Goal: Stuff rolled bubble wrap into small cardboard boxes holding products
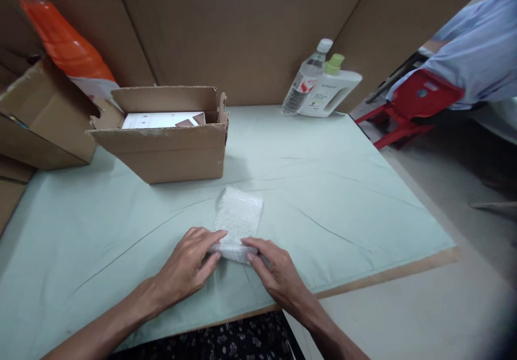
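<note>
A sheet of clear bubble wrap (239, 209) lies on the pale green cloth near the front of the table. Its near end is rolled or folded over into a thicker bundle; whether anything is inside cannot be made out. My left hand (189, 260) grips the left end of that bundle between thumb and fingers. At the right end, my right hand (277, 268) pinches it the same way. The far part of the wrap stretches flat away from both hands.
Behind the wrap stands an open cardboard box (188, 153) holding white boxes (155, 120). More cardboard (48, 118) and an orange bottle (68, 42) are at left. A water bottle (305, 83) and white jug (331, 93) stand at the back. A person (480, 48) sits on a red chair (424, 93).
</note>
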`<state>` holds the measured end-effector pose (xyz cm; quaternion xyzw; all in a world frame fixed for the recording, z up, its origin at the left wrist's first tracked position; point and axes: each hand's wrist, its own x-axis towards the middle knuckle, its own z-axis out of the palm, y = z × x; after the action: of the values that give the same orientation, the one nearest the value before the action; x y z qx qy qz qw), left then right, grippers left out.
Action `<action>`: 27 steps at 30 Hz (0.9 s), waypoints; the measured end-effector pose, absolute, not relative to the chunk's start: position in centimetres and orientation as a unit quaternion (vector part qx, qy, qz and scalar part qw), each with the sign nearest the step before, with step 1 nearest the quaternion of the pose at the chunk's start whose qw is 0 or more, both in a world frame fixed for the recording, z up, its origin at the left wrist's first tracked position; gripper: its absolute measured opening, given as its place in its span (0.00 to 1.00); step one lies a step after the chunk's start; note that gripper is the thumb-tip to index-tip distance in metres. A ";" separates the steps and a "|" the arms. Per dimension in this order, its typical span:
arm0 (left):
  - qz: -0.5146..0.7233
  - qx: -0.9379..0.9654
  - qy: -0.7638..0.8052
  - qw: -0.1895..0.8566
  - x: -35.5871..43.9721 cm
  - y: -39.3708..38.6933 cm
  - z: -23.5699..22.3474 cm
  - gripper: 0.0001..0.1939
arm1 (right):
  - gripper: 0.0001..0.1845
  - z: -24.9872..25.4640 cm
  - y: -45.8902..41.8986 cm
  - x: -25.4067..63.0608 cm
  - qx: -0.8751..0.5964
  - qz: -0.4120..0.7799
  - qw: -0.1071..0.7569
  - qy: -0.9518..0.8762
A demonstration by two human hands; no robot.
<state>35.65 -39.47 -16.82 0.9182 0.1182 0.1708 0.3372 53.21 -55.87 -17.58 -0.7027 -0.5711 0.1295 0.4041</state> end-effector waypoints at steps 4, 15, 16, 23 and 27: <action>0.159 0.922 0.175 0.306 36.5 -39.1 -18.0 0.18 | 0.18 -17.2 -56.2 52.9 -0.719 0.014 0.381 -0.581; 0.167 0.924 0.067 0.338 35.3 -39.4 -16.7 0.25 | 0.14 -18.0 -55.4 52.8 -0.712 0.134 0.366 -0.584; 0.163 0.920 0.081 0.348 35.2 -39.4 -16.8 0.25 | 0.14 -17.9 -55.6 52.8 -0.715 0.144 0.364 -0.579; 0.150 0.935 0.182 0.265 36.7 -38.8 -18.2 0.19 | 0.17 -17.5 -55.1 52.1 -0.709 0.015 0.277 -0.648; 0.192 0.892 0.253 0.321 36.0 -38.8 -17.6 0.20 | 0.14 -18.2 -53.8 52.4 -0.705 0.024 0.292 -0.646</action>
<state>35.95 -38.79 -17.62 0.8924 0.2527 0.1917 0.3208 52.44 -53.80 -18.22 -0.7048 -0.6461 0.0237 0.2919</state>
